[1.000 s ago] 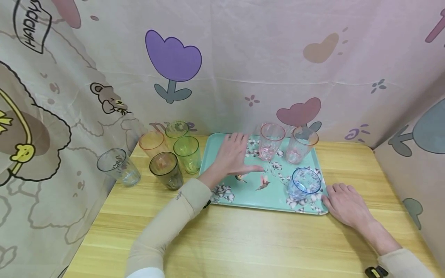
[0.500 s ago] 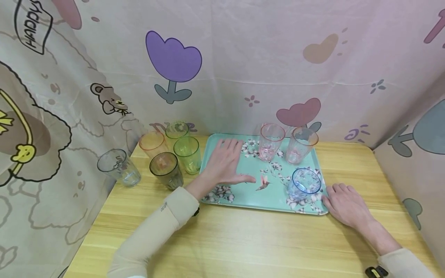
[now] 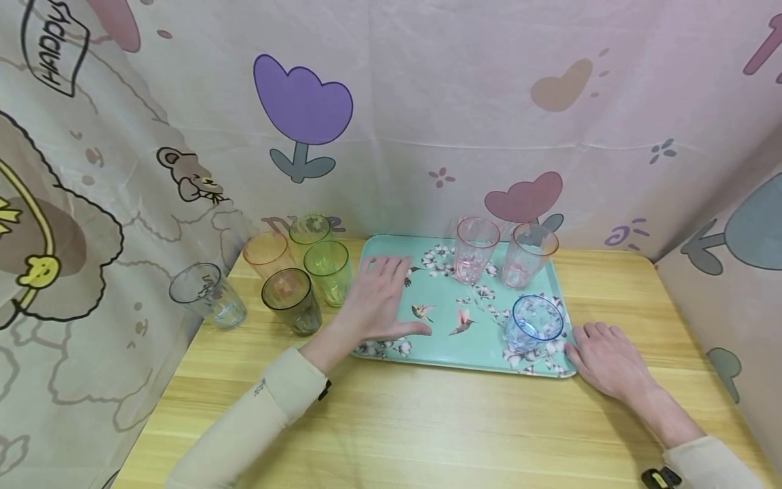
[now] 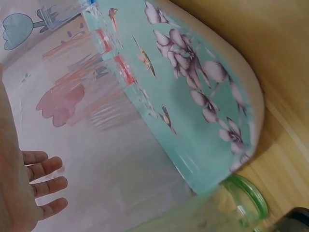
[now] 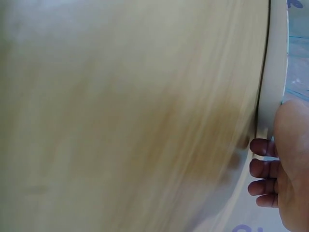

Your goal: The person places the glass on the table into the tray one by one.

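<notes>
The left hand (image 3: 377, 300) spreads wide above the round-cornered floral tray (image 3: 452, 352); the right hand (image 3: 611, 361) lies loose near a transparent blue-rimmed tumbler (image 3: 527, 334).

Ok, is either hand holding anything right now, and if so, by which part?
Nothing appears to be held. The left hand is open over the tray; the right hand is at the tray's right edge, with no grip on it visible.

Pale printed cloth (image 3: 421, 81) hangs behind the light wood-grain surface (image 3: 440, 428), carrying a large purple tulip (image 3: 303, 102) on its far side, a small brown bear (image 3: 189, 170) farther left, and a big grey-blue flower (image 3: 757, 221) at the right.
</notes>
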The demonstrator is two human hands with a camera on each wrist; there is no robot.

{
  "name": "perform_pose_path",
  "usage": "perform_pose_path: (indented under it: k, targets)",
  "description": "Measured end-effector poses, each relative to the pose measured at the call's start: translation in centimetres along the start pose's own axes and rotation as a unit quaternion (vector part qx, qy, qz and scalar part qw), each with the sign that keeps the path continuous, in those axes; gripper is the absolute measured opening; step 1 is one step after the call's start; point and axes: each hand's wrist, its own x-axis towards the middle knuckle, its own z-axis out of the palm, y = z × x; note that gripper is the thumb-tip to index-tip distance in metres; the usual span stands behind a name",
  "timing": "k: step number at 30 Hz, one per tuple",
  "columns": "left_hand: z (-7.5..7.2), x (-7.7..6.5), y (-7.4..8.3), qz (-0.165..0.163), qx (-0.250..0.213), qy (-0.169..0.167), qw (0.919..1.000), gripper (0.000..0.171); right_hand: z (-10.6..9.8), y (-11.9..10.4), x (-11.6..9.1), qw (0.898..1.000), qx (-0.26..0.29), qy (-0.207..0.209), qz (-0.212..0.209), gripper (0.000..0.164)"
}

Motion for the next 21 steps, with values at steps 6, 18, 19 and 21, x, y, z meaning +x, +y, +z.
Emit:
perform_pose_path:
  k: [6, 18, 19, 21]
  targets:
    - [-1.0, -1.6, -0.9, -0.012, -0.014, 0.002, 0.9998, 0.135, 0.0, 0.0, 0.0, 1.000, 0.000, 0.000, 0.000, 0.024]
    - [-3.1, -5.1, -3.4, -0.059, -0.005, 0.060, 0.9965, 0.135, -0.1, 0.0, 0.0, 1.000, 0.002, -0.006, 0.003, 0.024]
    - [-3.2, -5.4, -3.6, -0.063, -0.010, 0.065, 0.9959, 0.135, -0.1, 0.0, 0.0, 1.000, 0.002, -0.006, 0.004, 0.024]
    - [-3.5, -5.9, -4.2, -0.076, -0.024, 0.075, 0.9940, 0.133, 0.0, 0.0, -0.1, 1.000, 0.002, -0.004, 0.002, 0.024]
